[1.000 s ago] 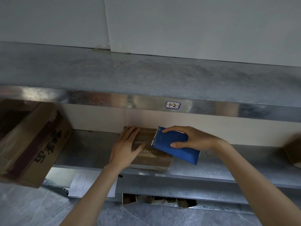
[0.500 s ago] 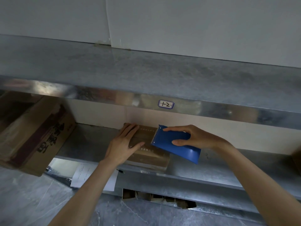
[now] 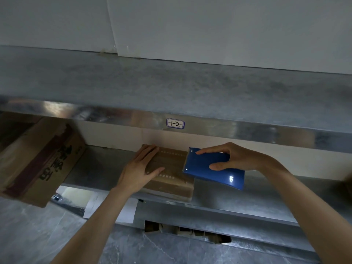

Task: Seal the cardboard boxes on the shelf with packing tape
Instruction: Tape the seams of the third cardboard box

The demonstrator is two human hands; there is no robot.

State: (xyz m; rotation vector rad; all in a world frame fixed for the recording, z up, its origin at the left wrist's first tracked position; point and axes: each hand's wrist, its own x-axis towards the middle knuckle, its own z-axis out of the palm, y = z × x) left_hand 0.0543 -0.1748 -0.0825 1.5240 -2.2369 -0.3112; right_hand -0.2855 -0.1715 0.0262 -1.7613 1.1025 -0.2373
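Two cardboard boxes sure: small flat box (image 3: 171, 168), large printed box (image 3: 38, 159); dark shape (image 3: 345, 184) at far right edge maybe third, too blurred. One blue tape dispenser (image 3: 215, 172). Two hands: left hand (image 3: 139, 170), right hand (image 3: 234, 157). Two metal shelf levels: upper shelf (image 3: 171, 88), lower shelf (image 3: 247, 197). One label (image 3: 175, 123). One paper sheet (image 3: 125, 212).

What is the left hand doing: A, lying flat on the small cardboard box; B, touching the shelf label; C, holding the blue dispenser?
A: the left hand lies flat, fingers straight, on the small cardboard box; the right hand grips the blue dispenser.
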